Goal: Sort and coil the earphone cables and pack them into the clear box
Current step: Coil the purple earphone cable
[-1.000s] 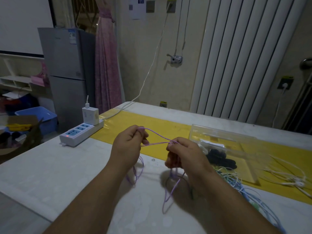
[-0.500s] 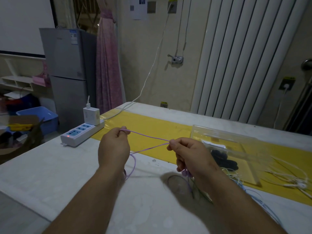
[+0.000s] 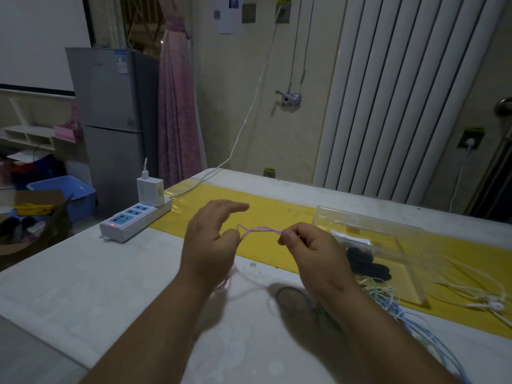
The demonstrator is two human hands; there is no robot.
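A thin purple earphone cable (image 3: 260,230) is stretched in a short loop between my two hands above the white table (image 3: 83,286). My right hand (image 3: 313,253) pinches one end of that loop between thumb and forefinger. My left hand (image 3: 210,245) has its fingers spread and straight, and the cable runs past its thumb and hangs down beneath the palm. The clear box (image 3: 365,225) stands open to the right of my right hand, with a black earphone bundle (image 3: 368,263) in front of it. Below my right forearm lies a tangle of blue, white and green cables (image 3: 393,306).
A white power strip (image 3: 130,221) with a charger block (image 3: 149,191) lies at the left, its cord running up the wall. A yellow band (image 3: 277,212) crosses the table. White earphones (image 3: 487,300) lie at the far right. The table's left edge drops beside a cardboard box (image 3: 33,217).
My left hand has let go of its pinch, spread its fingers and moved back towards my right hand. The purple loop between the hands is shorter. My right hand keeps its pinch.
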